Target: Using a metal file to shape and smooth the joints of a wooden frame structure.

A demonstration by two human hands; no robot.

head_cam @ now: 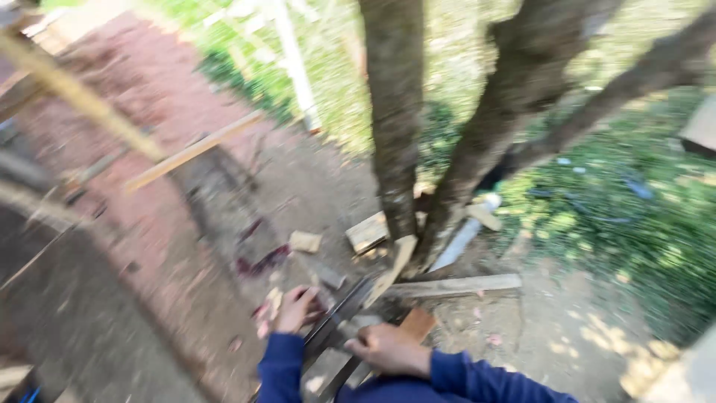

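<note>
Tree trunks (395, 112), scattered wood offcuts (367, 233), and a long plank (192, 151).

Daylight, outdoor, bright: your far right grass (634, 201) carries dappled sun patches and glare, while the near left ground (89, 313) sits in dull shade. Heavy motion blur smears your whole view, worst at the left edge, where the planks (190, 151) streak diagonally. The tree trunks (395, 112) are soft, and your hands are unsharp too.
</note>
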